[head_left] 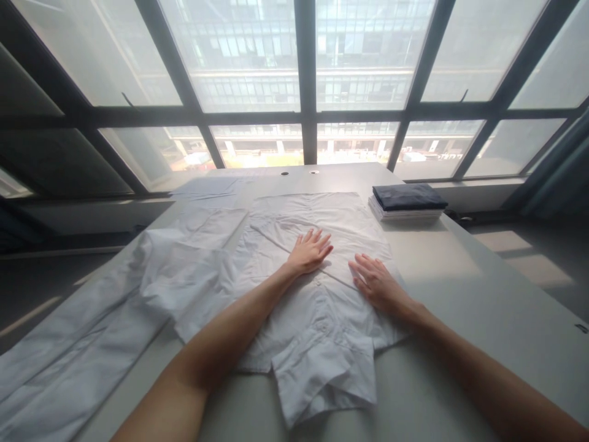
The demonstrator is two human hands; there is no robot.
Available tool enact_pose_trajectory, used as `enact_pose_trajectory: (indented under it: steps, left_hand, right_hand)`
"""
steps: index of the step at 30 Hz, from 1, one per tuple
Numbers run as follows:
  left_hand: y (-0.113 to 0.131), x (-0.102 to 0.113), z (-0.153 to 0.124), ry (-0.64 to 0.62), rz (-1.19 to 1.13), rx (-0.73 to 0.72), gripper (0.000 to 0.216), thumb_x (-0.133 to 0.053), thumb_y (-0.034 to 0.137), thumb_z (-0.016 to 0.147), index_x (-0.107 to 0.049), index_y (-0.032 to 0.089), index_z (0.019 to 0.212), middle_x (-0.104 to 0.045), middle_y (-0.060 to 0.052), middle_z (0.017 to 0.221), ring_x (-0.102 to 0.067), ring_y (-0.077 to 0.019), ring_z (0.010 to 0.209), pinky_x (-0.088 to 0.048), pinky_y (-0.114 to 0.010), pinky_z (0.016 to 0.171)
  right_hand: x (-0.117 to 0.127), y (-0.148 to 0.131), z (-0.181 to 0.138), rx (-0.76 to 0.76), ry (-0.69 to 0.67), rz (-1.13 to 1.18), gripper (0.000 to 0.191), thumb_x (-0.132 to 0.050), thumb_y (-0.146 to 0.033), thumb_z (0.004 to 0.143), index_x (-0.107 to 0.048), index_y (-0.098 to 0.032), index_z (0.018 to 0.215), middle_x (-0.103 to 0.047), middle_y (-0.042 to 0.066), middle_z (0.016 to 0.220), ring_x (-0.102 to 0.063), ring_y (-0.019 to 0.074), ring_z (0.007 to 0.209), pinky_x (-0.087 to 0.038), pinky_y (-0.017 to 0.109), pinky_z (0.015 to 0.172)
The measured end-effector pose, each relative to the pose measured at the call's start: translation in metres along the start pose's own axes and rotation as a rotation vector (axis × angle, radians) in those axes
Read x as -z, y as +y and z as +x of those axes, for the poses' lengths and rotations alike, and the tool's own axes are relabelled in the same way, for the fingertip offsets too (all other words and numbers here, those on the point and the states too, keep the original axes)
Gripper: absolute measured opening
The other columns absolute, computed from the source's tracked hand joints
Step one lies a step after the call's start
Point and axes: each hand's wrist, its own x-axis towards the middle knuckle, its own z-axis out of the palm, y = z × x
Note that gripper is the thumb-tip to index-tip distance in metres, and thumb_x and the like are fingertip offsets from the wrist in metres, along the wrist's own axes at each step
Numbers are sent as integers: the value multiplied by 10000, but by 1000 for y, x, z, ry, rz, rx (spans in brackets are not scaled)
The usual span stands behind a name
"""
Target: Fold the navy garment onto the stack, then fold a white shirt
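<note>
A white shirt (294, 325) lies spread on the pale table, its collar end toward me and its body stretching away toward the window. Buttons run down its middle, and the cloth is wrinkled. My left hand (309, 252) rests on the upper middle of the shirt, fingers spread and palm down. To its right, my right hand (375, 282) lies on the shirt near its right edge, fingers stretched out and slightly bent. Neither hand grips anything. Part of the shirt is hidden beneath my hands and forearms.
More crumpled white cloth (115, 319) lies at the left, running over the table's left side. A folded dark garment (408, 197) tops a stack of folded white cloth (409, 215) at the back right. Large framed windows stand behind the table (464, 294).
</note>
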Motion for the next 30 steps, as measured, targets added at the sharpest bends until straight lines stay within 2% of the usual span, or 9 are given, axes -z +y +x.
enact_pose_trajectory:
  steps: [5,8,12,15,18,21,25,30]
  left_hand:
    - [7,6,-6,128,21,41,550,-396,483,1071,-431,286,1582,-309,-107,1700,-215,-327,1585,-267,-610,1230]
    - [8,15,-27,124,35,68,555,-411,482,1067,-449,262,1575,-337,-123,1686,-250,-345,1572,-296,-607,1219]
    - [4,36,-87,81,62,57,559,-440,472,1057,-464,245,1568,-375,-106,1670,-290,-341,1558,-306,-563,1231]
    - [-1,50,-144,35,85,74,543,-474,433,1043,-484,255,1556,-387,-91,1666,-306,-326,1553,-288,-551,1246]
    - [-2,56,-190,-27,94,114,561,-477,469,1040,-469,279,1568,-376,-94,1671,-302,-343,1554,-292,-578,1236]
    - [1,52,-215,-74,94,148,587,-442,511,1051,-436,283,1591,-333,-117,1687,-255,-356,1570,-272,-596,1235]
    - [11,45,-231,-99,81,188,604,-374,531,1067,-397,277,1614,-261,-121,1709,-181,-351,1589,-183,-603,1259]
    - [28,38,-254,-110,35,167,633,-341,574,1063,-367,290,1628,-220,-103,1722,-135,-358,1596,-154,-624,1263]
  right_hand:
    - [0,-1,1,4,2,-26,490,-433,-337,1040,-559,-188,1490,-422,170,1634,-340,336,1539,-247,580,1244]
    - [-2,0,1,2,8,-29,486,-430,-350,1044,-565,-191,1483,-427,167,1632,-346,327,1537,-250,573,1243]
    - [0,-1,1,22,33,-39,475,-432,-332,1032,-594,-161,1444,-466,185,1601,-378,340,1518,-282,594,1225]
    - [3,-6,-2,86,142,-31,440,-425,-336,1029,-650,-169,1369,-531,172,1551,-426,334,1487,-319,580,1217]
    - [1,-11,-5,126,212,6,467,-429,-375,1030,-636,-173,1397,-522,157,1561,-418,325,1492,-354,540,1214]
    - [-5,-13,-6,113,131,-10,517,-446,-399,1023,-585,-164,1462,-483,170,1592,-379,343,1517,-349,563,1206]
    - [-10,-11,-14,103,24,-56,540,-430,-402,1031,-560,-157,1494,-436,200,1615,-345,358,1535,-325,588,1204]
    - [-13,-11,-47,89,-21,-98,585,-391,-435,1047,-509,-151,1545,-374,202,1646,-305,341,1555,-280,575,1233]
